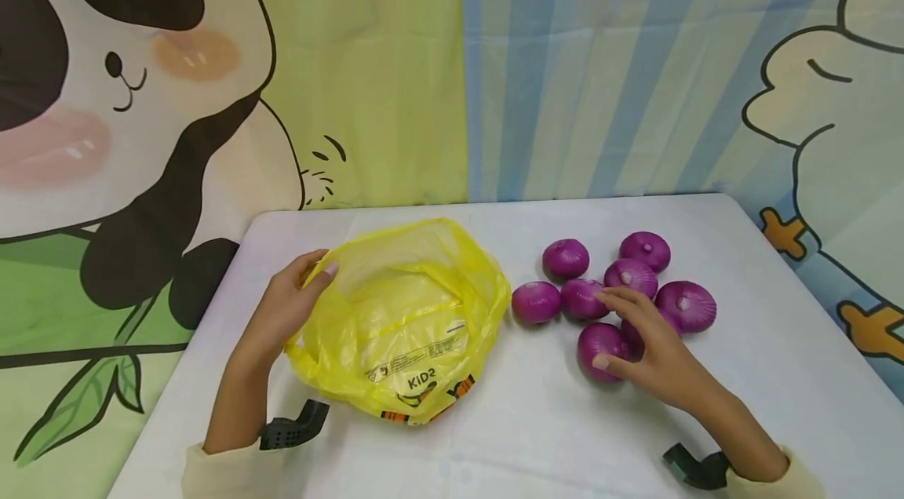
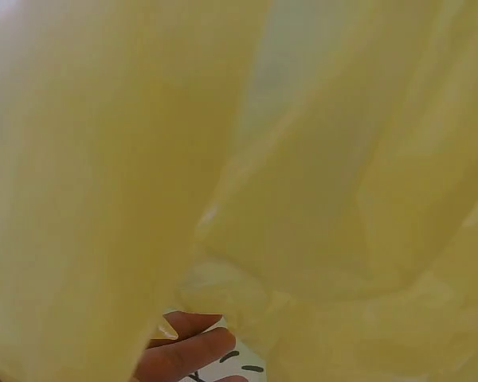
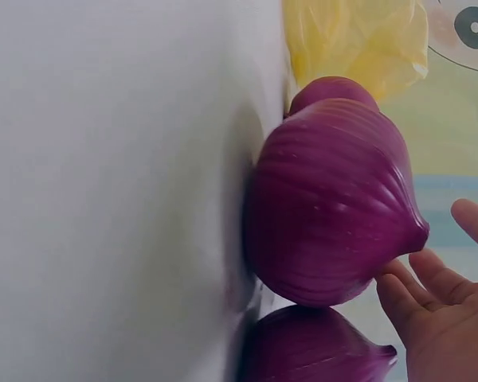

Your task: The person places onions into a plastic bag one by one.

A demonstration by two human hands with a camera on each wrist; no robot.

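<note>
A yellow plastic bag with printing on it lies with its mouth spread wide. My left hand grips its left rim, thumb on the inner side and fingers behind; yellow plastic fills most of the left wrist view. Over a group of red onions, my right hand hovers with fingers spread. Its thumb is by the nearest onion, and its fingertips reach over the ones behind. In the right wrist view a large onion sits by the fingertips; whether they touch it I cannot tell.
Everything rests on a white table, the onions just right of the bag. Behind it hangs a backdrop with a cartoon panda. A black wrist device is on the left forearm, another on the right.
</note>
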